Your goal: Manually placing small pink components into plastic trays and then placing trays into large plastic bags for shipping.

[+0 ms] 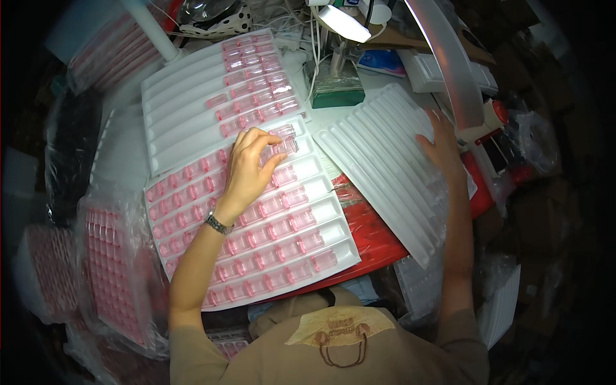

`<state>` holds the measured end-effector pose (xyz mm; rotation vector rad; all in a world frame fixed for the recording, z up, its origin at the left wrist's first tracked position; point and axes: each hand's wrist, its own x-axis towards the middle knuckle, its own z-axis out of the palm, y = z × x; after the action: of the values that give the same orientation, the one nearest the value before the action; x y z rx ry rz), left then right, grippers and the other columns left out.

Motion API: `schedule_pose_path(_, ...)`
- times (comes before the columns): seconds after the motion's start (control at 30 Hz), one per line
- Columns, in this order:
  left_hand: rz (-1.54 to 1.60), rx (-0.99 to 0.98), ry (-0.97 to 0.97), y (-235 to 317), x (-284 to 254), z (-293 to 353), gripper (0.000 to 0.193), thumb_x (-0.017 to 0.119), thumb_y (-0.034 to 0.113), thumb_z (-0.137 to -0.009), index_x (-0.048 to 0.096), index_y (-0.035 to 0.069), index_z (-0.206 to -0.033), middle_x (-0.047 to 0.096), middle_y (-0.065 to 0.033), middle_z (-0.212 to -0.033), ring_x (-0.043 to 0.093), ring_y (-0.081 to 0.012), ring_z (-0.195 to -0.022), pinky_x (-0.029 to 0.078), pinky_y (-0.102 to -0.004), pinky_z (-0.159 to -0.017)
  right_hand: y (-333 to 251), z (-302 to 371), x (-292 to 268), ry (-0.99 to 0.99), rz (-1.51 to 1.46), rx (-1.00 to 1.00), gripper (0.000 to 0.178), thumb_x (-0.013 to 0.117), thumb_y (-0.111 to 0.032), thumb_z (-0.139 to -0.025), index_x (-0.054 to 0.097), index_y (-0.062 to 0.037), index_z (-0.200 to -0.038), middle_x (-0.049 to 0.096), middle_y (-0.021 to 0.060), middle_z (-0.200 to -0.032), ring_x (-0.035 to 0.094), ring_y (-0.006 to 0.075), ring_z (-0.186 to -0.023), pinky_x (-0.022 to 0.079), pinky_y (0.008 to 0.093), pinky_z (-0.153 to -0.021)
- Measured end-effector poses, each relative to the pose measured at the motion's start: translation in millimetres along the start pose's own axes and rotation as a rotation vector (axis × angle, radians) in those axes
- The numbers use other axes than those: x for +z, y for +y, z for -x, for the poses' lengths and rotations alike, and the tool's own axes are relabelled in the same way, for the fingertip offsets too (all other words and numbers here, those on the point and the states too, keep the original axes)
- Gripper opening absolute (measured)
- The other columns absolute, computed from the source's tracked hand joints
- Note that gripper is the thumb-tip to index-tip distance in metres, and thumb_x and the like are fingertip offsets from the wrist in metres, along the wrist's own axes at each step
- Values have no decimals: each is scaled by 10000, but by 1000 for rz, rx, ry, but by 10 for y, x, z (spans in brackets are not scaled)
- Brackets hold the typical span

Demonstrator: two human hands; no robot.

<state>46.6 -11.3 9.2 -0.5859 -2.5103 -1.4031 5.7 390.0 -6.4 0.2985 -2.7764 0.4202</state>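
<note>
My left hand (249, 165), with a metal-band watch on its wrist, is closed in a pinch around a small clear pink plastic cylinder (274, 151). It is at the upper right of a white grooved tray (328, 215), whose grooves hold rows of similar pink pieces. Over on the right, my right hand (441, 149) lies with fingers apart at the far right edge of a bare white ribbed tray (378, 160). That tray sits tilted on the table. Behind the filled tray, another white tray (176, 106) has pink pieces only toward its right side.
A lamp (346, 24) shines at the back beside a green box-like base (337, 97). A white curved arm (443, 58) arches over the right side. Plastic-wrapped trays of pink pieces (109, 269) stand at the left. Red covering (369, 231) shows between the trays.
</note>
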Motion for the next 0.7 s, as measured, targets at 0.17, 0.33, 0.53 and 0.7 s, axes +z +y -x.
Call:
schedule_pose_path(0.17,-473,156,-49,-123,215,-116,231,707,135,-725,649,50,-933,567,-43,-908,514,-222,-889,360,-333,-789,680,312,207,-254,353,-27,454,668,-96,-772,512,-71,-1198,400,232,-1284,481,406,-1091,406,434,-928)
schedule_pose_path(0.33,-309,91,46,-167,-77,40,321,727,156,-711,655,36,-1000,575,-60,-917,528,-228,-909,371,-334,-803,630,211,-110,-363,85,47,327,637,-3,-727,526,-38,-1032,456,191,-1085,509,388,-1013,435,423,-862)
schedule_pose_path(0.53,-424,84,-56,-191,-263,257,282,720,120,-706,661,10,-959,559,-75,-939,533,-248,-878,438,-362,-773,467,-118,-3,-362,160,22,262,664,-65,-690,501,-50,-895,539,90,-804,572,263,-722,467,364,-668)
schedule_pose_path(0.7,-506,132,-12,-175,-217,246,306,695,62,-732,598,-3,-1014,552,-77,-977,543,-227,-900,453,-338,-763,-1264,-288,136,-293,-1248,261,190,644,-157,-842,571,-80,-999,526,-28,-702,461,25,-544,352,182,-439)
